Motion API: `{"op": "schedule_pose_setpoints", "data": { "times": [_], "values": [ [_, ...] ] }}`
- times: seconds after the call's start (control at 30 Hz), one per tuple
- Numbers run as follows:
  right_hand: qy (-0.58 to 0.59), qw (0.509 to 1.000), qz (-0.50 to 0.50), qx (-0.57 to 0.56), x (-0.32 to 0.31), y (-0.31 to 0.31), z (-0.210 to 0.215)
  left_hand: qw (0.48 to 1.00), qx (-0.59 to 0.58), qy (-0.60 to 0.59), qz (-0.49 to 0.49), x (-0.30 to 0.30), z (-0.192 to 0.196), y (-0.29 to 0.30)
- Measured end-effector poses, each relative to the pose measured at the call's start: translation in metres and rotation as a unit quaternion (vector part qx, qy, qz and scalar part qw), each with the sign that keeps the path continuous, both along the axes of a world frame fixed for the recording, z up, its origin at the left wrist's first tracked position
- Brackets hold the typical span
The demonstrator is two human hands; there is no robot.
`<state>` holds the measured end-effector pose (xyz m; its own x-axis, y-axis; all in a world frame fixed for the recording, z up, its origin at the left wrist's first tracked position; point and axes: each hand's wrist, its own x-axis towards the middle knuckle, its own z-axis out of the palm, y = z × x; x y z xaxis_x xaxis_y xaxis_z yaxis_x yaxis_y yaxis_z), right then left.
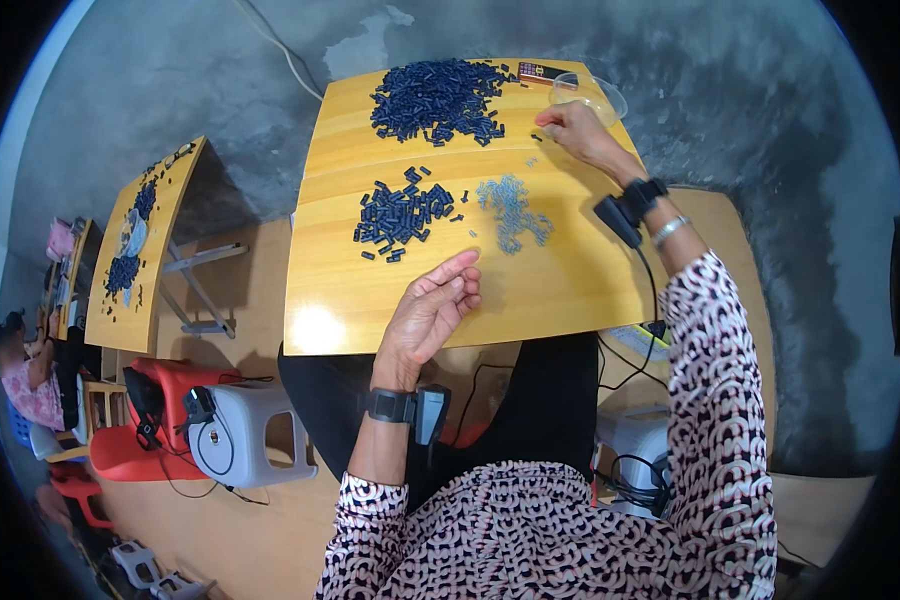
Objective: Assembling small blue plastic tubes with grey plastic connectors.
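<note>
Holds the left hand (428, 310) over the near part of the yellow tabletop (555, 295), fingers narrow, index stretched forward with the thumb close against it; cannot tell whether pinching a tiny piece. Has the right hand (582, 136) out at the far right corner, fingers bunched just beside a clear round container (611, 97); cannot tell whether holding anything there. Near those fingers, a single dark piece (536, 137), lying loose. Beyond the left fingertips and to their left, a smaller pile of short dark blue pieces (400, 215); to the right of that pile, a loose scatter of small clear pieces (511, 208), with a few dark bits (457, 217) between the two. Near the far edge, a large dark heap (435, 98), and to its right a red-and-dark box (542, 74) just beside the container. Wears a strapped device (430, 413) on each wrist and patterned sleeves (715, 340). Off to the left, a grey stool (250, 430) and, farther forward, a second tabletop (165, 260) bearing more dark pieces (123, 272).
</note>
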<state>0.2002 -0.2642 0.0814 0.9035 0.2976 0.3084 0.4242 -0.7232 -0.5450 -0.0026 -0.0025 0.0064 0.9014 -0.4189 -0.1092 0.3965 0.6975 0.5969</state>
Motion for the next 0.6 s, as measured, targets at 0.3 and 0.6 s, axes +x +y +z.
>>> {"op": "schedule_pose_setpoints", "data": {
  "times": [0.3,0.6],
  "values": [
    [0.062,0.993,0.003,-0.105,0.065,0.052,-0.040,1.000,-0.014,0.024,-0.014,-0.001,0.006,-0.003],
    [0.074,0.969,-0.015,-0.234,0.056,0.079,-0.039,0.999,-0.023,0.034,-0.019,-0.002,0.010,-0.002]
  ]
}}
